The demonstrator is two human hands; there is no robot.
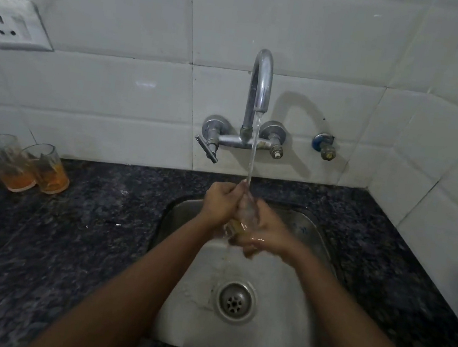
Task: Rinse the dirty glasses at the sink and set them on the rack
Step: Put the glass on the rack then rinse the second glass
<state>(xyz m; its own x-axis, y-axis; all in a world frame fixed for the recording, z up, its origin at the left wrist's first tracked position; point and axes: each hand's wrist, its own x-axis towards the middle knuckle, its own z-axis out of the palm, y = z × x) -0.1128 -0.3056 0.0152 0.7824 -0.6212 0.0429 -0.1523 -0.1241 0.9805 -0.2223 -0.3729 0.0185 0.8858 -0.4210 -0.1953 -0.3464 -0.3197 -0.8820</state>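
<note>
Over the steel sink [282, 337], both hands hold one clear glass [245, 213] under the running tap [261, 81]. My left hand [222, 204] grips the glass near its rim, where the water stream lands. My right hand [267, 236] wraps around the lower part, which shows an orange tint. Much of the glass is hidden by fingers. Two more dirty glasses [5, 162] [48, 168] with orange residue stand together on the counter at the far left.
Dark speckled stone counter [90, 242] surrounds the sink. A drain [235, 301] sits in the basin's middle. The tap's lever handle [207, 148] and a second valve [324, 146] project from the white tiled wall. A wall socket [14, 25] is at upper left. No rack is in view.
</note>
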